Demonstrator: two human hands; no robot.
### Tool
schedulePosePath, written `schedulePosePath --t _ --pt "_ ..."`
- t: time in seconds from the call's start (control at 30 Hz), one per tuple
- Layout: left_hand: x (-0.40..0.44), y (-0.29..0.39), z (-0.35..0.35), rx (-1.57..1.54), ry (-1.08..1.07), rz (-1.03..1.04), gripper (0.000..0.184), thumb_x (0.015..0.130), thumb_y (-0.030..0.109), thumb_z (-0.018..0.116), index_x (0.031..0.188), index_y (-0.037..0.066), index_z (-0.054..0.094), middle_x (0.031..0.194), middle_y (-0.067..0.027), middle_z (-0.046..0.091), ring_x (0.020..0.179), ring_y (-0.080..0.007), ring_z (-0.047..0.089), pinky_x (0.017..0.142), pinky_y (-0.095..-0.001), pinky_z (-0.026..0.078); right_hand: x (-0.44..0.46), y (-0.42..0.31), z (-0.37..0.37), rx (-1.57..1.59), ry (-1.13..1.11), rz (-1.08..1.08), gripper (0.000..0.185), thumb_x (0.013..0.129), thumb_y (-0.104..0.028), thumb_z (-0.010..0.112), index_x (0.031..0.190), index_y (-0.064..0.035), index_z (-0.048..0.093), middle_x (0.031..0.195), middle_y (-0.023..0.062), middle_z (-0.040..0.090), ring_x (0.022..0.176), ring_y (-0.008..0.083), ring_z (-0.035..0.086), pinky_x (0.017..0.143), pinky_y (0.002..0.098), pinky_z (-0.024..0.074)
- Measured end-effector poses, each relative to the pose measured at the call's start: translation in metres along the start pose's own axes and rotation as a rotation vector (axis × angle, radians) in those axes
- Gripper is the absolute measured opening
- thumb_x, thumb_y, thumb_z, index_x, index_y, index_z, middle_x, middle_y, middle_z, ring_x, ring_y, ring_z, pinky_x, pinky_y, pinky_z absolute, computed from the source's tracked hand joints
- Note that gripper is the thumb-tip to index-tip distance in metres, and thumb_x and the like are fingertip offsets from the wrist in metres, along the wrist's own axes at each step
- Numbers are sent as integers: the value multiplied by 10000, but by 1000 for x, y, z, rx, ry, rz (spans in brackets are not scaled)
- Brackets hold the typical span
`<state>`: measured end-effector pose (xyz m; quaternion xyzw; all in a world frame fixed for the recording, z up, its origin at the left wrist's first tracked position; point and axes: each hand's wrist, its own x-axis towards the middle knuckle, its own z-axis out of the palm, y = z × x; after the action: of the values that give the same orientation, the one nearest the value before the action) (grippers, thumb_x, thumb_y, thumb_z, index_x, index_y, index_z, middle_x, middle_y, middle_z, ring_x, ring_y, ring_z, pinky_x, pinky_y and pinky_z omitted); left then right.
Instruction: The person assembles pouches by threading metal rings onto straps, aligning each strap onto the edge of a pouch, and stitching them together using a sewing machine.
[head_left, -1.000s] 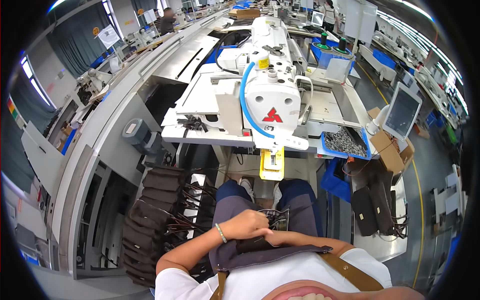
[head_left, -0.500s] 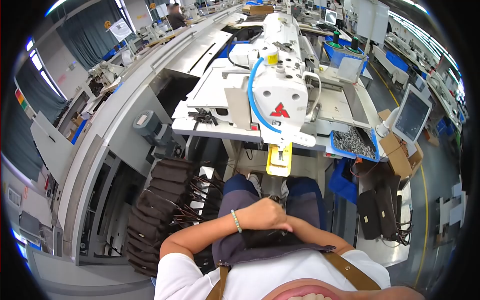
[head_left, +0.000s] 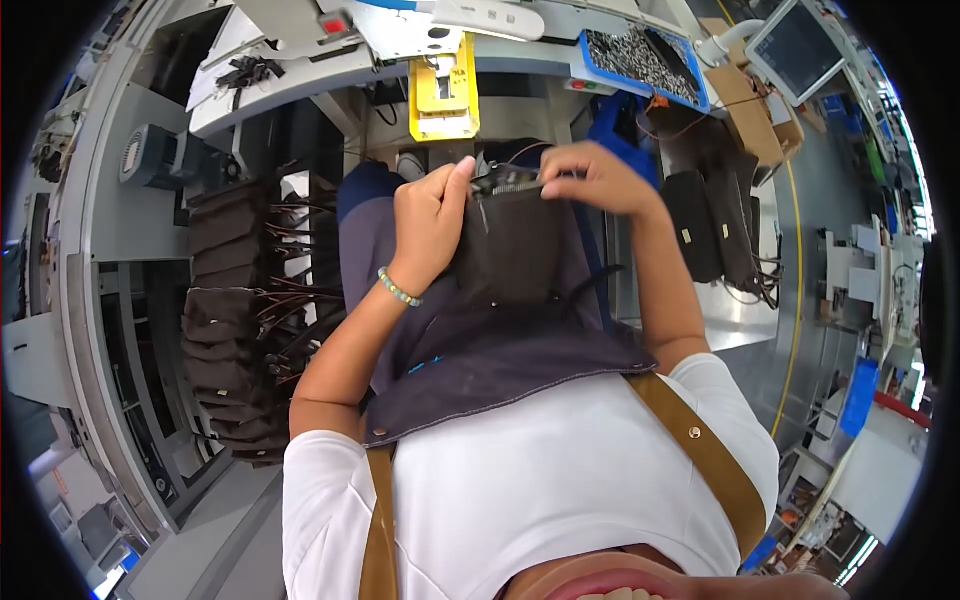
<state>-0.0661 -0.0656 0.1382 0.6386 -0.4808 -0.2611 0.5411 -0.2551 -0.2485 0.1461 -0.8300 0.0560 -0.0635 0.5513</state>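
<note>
A dark brown fabric piece (head_left: pixel 512 245), pouch-like in shape, lies over my lap on the dark apron (head_left: pixel 510 365). My left hand (head_left: pixel 430 215), with a beaded bracelet at the wrist, is closed at its upper left corner, thumb on top. At the upper right corner my right hand (head_left: pixel 595 178) pinches the edge between thumb and fingers. Between the hands, the upper edge shows a greyish, cluttered strip whose details are too small to make out. In front of my knees hangs the yellow plate (head_left: pixel 445 125) of the sewing machine.
To the left stands a stack of dark brown fabric pieces (head_left: pixel 225 350) with thin wires. More such pieces (head_left: pixel 692 228) lie on the right. A blue tray (head_left: pixel 640 70) of scraps and a screen (head_left: pixel 797 48) are at the upper right. The machine table edge (head_left: pixel 330 85) runs ahead.
The view has tilted down. My hands, crossed over each other before, are now apart at the two upper corners of the dark brown fabric piece, which shows more fully.
</note>
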Motion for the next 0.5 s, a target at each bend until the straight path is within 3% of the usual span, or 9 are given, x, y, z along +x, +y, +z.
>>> schedulePosePath --t 0.07,0.1,0.13,0.2,0.33,0.4,0.43,0.5 --pt "2 -13 11 -526 -173 -142 208 964 160 572 877 -19 632 848 -59 655 743 -84 542 688 -250 441 3 5 -23 124 109 7 211 905 -180 646 799 -9 584 815 33 582 826 135 558 749 260 416" --pt "-1 -7 15 -864 -361 -468 268 974 168 533 1129 -36 610 1087 -43 646 1017 -122 587 907 -262 448 7 -2 -28 131 118 -66 241 943 -192 597 766 -44 530 750 -47 457 717 50 409 651 215 334" --pt "-2 17 17 -1084 -554 -575 274 987 123 480 1193 -11 602 1121 -37 638 1095 -116 562 951 -253 438 14 -4 -29 233 100 -90 259 947 -211 589 760 -51 509 752 -40 455 722 53 411 659 220 343" --pt "-5 8 23 -979 -921 -461 292 974 72 486 1241 -2 577 1132 -59 638 1130 -121 559 941 -274 467 27 -11 -14 311 6 -155 270 946 -227 589 757 -56 501 754 -41 458 724 48 410 662 220 350" --pt "-17 -25 81 -1386 -865 -618 315 949 59 534 1254 -15 565 1167 -82 634 1086 -148 596 923 -288 492 52 -22 24 561 -176 -83 271 940 -239 619 758 -44 570 762 -43 504 724 30 441 662 222 371" --pt "-22 -25 97 -1411 -870 -670 314 942 52 547 1248 -15 569 1170 -85 635 1065 -147 607 907 -287 501 57 -26 30 617 -290 -108 255 935 -232 632 771 -40 593 761 -43 522 722 27 451 660 218 377" --pt "-24 -25 97 -1400 -878 -674 314 938 48 554 1245 -15 572 1172 -86 636 1054 -147 613 898 -286 506 56 -34 34 545 -259 -137 403 924 -317 629 661 -51 478 649 -4 395 640 115 348 596 270 302" --pt "-26 -30 78 -1323 -905 -645 314 930 40 567 1239 -15 576 1175 -89 638 1033 -147 624 881 -284 515 56 -34 36 541 -179 -193 401 924 -318 630 666 -50 483 660 -1 403 644 119 355 601 270 308"
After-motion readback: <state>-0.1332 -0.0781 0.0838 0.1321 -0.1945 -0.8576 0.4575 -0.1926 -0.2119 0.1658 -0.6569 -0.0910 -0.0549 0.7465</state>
